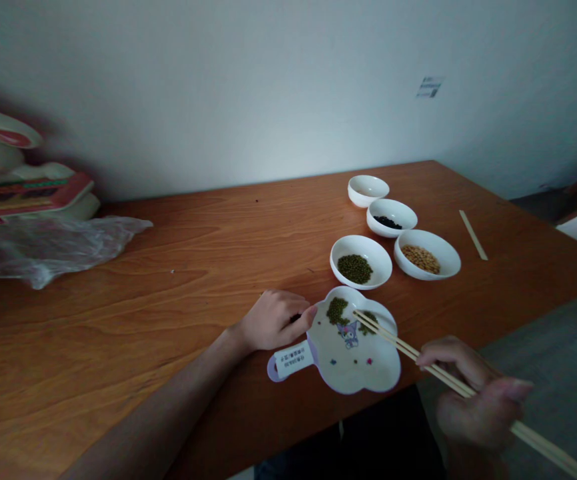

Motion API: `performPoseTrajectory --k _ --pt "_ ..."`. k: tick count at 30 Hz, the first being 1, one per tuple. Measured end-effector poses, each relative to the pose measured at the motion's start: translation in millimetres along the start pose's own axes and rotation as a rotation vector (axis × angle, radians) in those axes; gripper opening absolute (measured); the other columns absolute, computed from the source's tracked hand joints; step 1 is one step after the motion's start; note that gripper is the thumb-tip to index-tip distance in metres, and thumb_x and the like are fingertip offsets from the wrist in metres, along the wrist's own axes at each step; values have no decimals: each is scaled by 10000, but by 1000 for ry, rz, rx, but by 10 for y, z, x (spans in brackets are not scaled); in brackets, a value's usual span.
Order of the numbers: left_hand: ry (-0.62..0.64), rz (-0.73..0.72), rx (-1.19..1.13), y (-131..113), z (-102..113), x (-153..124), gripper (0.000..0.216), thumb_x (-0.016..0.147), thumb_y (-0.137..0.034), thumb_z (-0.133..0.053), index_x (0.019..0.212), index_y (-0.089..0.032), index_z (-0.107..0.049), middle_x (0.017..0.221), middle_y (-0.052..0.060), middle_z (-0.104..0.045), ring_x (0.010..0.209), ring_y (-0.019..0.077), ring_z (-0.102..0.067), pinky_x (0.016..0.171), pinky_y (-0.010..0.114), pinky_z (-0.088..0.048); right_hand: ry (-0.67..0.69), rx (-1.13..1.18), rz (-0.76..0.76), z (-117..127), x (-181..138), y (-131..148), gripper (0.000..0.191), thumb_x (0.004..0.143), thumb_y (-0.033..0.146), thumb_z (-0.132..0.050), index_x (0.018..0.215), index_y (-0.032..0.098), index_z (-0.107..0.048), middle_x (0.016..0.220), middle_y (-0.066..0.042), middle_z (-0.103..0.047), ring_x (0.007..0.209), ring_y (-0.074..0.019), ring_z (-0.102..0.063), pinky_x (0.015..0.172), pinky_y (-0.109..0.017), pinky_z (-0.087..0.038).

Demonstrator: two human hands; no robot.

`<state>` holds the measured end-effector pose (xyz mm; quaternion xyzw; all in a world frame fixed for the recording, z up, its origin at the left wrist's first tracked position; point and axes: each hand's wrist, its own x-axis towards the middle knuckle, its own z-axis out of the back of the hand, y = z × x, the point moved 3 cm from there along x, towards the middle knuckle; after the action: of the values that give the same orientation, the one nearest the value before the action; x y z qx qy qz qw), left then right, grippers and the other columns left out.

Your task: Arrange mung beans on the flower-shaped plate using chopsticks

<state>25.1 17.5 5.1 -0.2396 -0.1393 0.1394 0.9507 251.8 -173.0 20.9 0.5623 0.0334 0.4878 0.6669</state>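
In the head view, a white flower-shaped plate (356, 370) with a purple rim, a cartoon figure and a labelled handle lies near the table's front edge. Two small piles of green mung beans (337, 311) are on it. My left hand (278, 320) rests on the table at its left side, fingers curled, the thumb on the rim. Wooden chopsticks (408, 350) are gripped in my right hand (478, 393), which is slightly blurred. Their tips reach over the plate by the right-hand pile; I cannot tell whether a bean is between them.
Behind the plate stand white bowls: one with mung beans (355, 269), one with yellow beans (421, 259), one with black beans (387, 222), and another bowl (367, 190) whose inside is partly hidden. A chopstick sleeve-like strip (473, 235) lies right. A plastic bag (58, 243) sits far left.
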Motion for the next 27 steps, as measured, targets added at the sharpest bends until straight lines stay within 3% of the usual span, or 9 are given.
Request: performPoseTrajectory --k 8,18,23,25,27 --pt "-22 -4 -2 3 -5 -4 446 1068 -333 -322 719 -176 -550 706 19 -627 650 117 -559 655 255 -399 -34 9 10 -3 -15 -53 899 951 737 -92 559 200 -697 579 -80 -648 538 -193 -616 474 -315 -397" --pt "-20 -9 12 4 -12 2 452 1071 -335 -305 725 -173 -547 713 23 -629 650 116 -552 661 253 -396 -73 66 40 59 43 71 876 952 746 -127 552 219 -702 558 -72 -640 579 -201 -621 553 -336 -430" --pt "-32 -20 14 -1 -12 -1 458 1068 -336 -309 715 -175 -552 701 23 -622 638 117 -548 655 255 -397 -263 149 148 57 325 285 811 952 737 -204 537 212 -663 508 -53 -595 514 -197 -588 540 -355 -412" --pt "-25 -12 15 3 -17 -5 454 1070 -335 -311 719 -174 -550 708 24 -626 646 118 -551 660 254 -398 -358 159 130 25 464 353 789 950 737 -214 540 212 -637 515 -46 -577 523 -190 -578 539 -349 -396" --pt "-19 0 21 10 -22 -8 450 1071 -333 -311 721 -173 -543 708 23 -623 649 118 -549 661 256 -396 -360 168 91 -5 572 374 788 944 744 -207 561 207 -639 521 -45 -570 542 -181 -574 544 -339 -385"
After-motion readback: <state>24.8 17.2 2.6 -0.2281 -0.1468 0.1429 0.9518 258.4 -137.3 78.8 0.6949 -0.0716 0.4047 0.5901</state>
